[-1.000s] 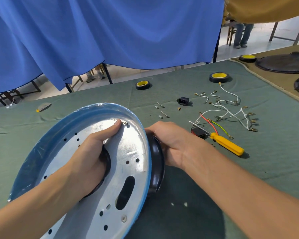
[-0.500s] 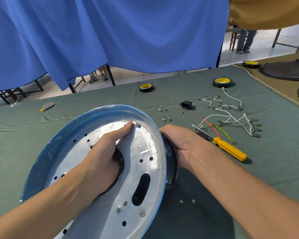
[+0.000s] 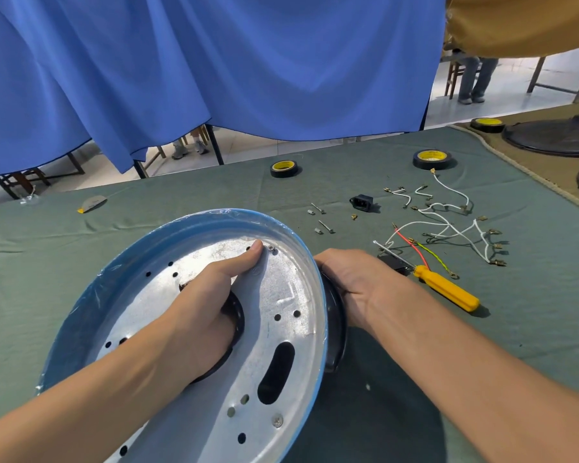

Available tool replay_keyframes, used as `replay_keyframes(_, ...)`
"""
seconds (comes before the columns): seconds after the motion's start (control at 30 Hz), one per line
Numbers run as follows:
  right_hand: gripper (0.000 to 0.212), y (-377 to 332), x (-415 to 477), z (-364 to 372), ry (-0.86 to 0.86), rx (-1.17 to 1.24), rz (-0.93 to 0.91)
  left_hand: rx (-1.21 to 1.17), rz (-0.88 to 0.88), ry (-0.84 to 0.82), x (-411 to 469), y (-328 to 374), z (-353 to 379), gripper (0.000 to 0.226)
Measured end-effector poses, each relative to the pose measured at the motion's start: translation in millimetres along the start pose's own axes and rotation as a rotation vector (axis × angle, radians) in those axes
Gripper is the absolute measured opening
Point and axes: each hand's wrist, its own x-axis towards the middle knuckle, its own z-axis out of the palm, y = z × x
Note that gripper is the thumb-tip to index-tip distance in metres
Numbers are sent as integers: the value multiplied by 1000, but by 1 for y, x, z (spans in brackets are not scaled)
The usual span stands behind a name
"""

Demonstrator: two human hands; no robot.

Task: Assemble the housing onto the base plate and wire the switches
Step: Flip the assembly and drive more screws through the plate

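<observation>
A: Item one, the base plate (image 3: 281,295). Where is it sitting?

B: You are holding it tilted up off the bench (image 3: 181,202), with its silver perforated face turning toward you and its blue-filmed rim running round it.

A: Item two, the housing (image 3: 335,329)?

B: It is black and is pressing against the back of the base plate, showing only past the plate's right rim.

A: Item three, the left hand (image 3: 201,305)?

B: Your fingers are curling down through the base plate's centre hole and gripping its edge. Your thumb is stretching up along the metal, its tip lying just beside a small screw (image 3: 271,248) near the plate's far rim.

A: Item four, the right hand (image 3: 355,282)?

B: It is clasping the housing behind the base plate's right rim. The fingertips are wrapping out of sight behind it.

A: Loose stock?

B: To the right of the base plate, a yellow-handled screwdriver (image 3: 445,292) is lying across a black switch (image 3: 393,262). Beyond that, white wires (image 3: 448,228) are tangling with a red wire (image 3: 411,245). Past the base plate's far rim, loose screws (image 3: 325,226) and a black socket (image 3: 361,202) are lying near each other. Farther off, two tape rolls (image 3: 283,168) are sitting well apart.
</observation>
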Motion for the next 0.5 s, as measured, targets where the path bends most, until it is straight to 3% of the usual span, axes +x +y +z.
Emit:
replay_keyframes(0.1, 48, 4, 2, -1, 2, -31, -47, 65, 24, 3, 1, 0, -2, 37)
replay_keyframes(0.27, 31, 7, 6, -1, 59, -94, -64, 25, 0, -29, 0, -3, -6, 43)
replay_keyframes(0.4, 53, 10, 10, -2, 37, -232, -81, 75, -44, -16, 0, -4, -9, 36)
replay_keyframes(0.5, 28, 1, 6, -3, 36, -352, -120, 141, -122, -72, -5, -3, -9, 36)
